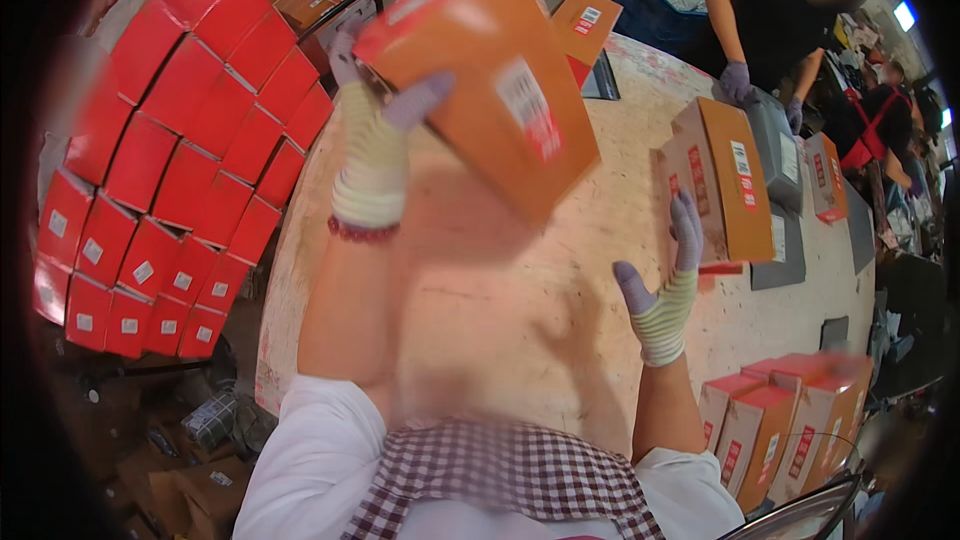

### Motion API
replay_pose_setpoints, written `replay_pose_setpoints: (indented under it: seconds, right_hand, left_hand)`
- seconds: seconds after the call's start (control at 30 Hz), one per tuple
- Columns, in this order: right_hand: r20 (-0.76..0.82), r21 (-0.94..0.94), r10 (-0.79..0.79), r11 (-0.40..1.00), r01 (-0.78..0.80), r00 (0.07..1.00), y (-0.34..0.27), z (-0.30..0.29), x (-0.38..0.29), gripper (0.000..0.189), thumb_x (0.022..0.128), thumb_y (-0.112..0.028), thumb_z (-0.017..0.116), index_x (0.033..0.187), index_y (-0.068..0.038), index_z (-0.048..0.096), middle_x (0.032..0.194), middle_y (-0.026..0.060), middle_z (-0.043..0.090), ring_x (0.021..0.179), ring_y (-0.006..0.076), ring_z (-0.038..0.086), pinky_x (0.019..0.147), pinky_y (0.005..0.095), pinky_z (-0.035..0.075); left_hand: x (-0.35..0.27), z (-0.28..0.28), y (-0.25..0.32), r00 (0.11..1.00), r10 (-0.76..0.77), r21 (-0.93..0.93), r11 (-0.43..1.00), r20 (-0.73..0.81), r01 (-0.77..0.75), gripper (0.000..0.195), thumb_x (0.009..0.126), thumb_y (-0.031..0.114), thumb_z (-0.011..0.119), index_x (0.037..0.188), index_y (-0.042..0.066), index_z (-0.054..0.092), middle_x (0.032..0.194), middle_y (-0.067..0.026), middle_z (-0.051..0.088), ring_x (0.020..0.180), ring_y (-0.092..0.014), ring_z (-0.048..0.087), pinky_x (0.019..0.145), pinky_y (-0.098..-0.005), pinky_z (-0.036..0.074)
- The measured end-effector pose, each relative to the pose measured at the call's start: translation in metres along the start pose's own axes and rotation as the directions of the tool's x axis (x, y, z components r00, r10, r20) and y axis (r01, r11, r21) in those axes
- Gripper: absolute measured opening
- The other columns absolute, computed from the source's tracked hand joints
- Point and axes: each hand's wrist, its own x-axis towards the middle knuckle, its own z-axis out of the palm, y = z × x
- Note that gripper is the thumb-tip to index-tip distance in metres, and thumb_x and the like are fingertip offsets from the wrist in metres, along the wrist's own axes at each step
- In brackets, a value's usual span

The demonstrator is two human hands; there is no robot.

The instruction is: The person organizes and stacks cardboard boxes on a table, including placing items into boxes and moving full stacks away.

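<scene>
My left hand [382,127], in a striped knit glove with lilac fingers, holds a large orange cardboard box [480,75] by its left side, tilted above the wooden table [480,315]. The box is blurred; a white barcode label and red print show on it. My right hand [664,285], gloved alike, is raised over the table with thumb and fingers apart and nothing in it. Just beyond its fingertips stands an orange and white carton [720,180]. Behind the held box lies a smaller orange box [587,19].
Red boxes [202,105] are stacked high at the left. More cartons [780,420] stand at the lower right. Grey packages [776,142] lie near a co-worker [780,15] in lilac gloves. A blue crate [645,11] of bags is at the back; another person is farther right.
</scene>
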Motion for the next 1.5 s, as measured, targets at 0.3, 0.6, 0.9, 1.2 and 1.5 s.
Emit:
replay_pose_setpoints:
  seconds: [0.3, 0.6, 0.9, 1.2, 1.5]
  right_hand:
    - [0.759, 0.595, 0.354, -0.034, -0.803, 0.547, -0.074, -0.045, -0.12, 0.092, 0.077, -0.023, 0.081, 0.153, 0.0, 0.034, 0.147, 0.0141, 0.05, 0.138, 0.0256, 0.046, 0.113, 0.0388, 0.039]
    - [0.399, -0.39, 0.329, 0.906, -0.167, 0.856, -0.179, -0.052, -0.132, 0.104, 0.072, -0.029, 0.079, 0.157, -0.005, 0.024, 0.161, 0.0306, 0.022, 0.15, 0.0547, 0.014, 0.114, 0.0735, 0.013]
    - [0.354, 0.125, 0.084, 0.983, -0.136, 0.932, -0.137, -0.091, -0.11, 0.093, 0.072, -0.018, 0.08, 0.152, -0.004, 0.034, 0.153, 0.0244, 0.039, 0.145, 0.0405, 0.035, 0.118, 0.0525, 0.026]
    - [0.847, 0.498, 0.381, -0.326, -0.803, 0.371, -0.027, -0.025, -0.183, 0.078, 0.085, -0.034, 0.076, 0.149, -0.002, 0.044, 0.143, 0.013, 0.057, 0.129, 0.0268, 0.057, 0.109, 0.0422, 0.048]
    - [0.549, 0.812, 0.504, -0.132, -0.568, 0.667, 0.053, 0.126, 0.203, 0.061, 0.088, -0.037, 0.07, 0.139, -0.007, 0.052, 0.132, 0.0125, 0.063, 0.115, 0.0285, 0.063, 0.1, 0.0426, 0.053]
  left_hand:
    - [-0.25, 0.014, 0.085, 0.694, -0.719, -0.016, 0.694, 0.05, 0.72, 0.106, 0.074, 0.01, 0.085, 0.156, 0.009, 0.017, 0.137, -0.017, 0.048, 0.118, -0.027, 0.056, 0.092, -0.0397, 0.055]
    - [-0.293, 0.018, 0.118, 0.546, -0.838, 0.195, 0.533, -0.019, 0.824, 0.105, 0.073, 0.0, 0.074, 0.16, 0.013, 0.018, 0.132, -0.018, 0.056, 0.095, -0.024, 0.068, 0.072, -0.032, 0.057]
    - [-0.274, 0.016, 0.131, 0.514, -0.8, 0.096, 0.564, 0.309, 0.82, 0.091, 0.077, 0.005, 0.071, 0.156, 0.011, 0.028, 0.134, -0.0102, 0.057, 0.114, -0.022, 0.063, 0.088, -0.0344, 0.058]
    - [-0.193, -0.045, 0.004, 0.335, -0.928, -0.02, 0.337, 0.164, 0.941, 0.061, 0.087, 0.021, 0.074, 0.141, 0.006, 0.051, 0.107, -0.0078, 0.07, 0.095, -0.018, 0.068, 0.084, -0.0304, 0.056]
    - [0.031, -0.107, -0.079, 0.958, -0.285, 0.799, 0.569, -0.027, 0.192, 0.066, 0.083, 0.033, 0.081, 0.134, 0.0, 0.055, 0.132, -0.0187, 0.055, 0.118, -0.032, 0.056, 0.1, -0.0382, 0.047]
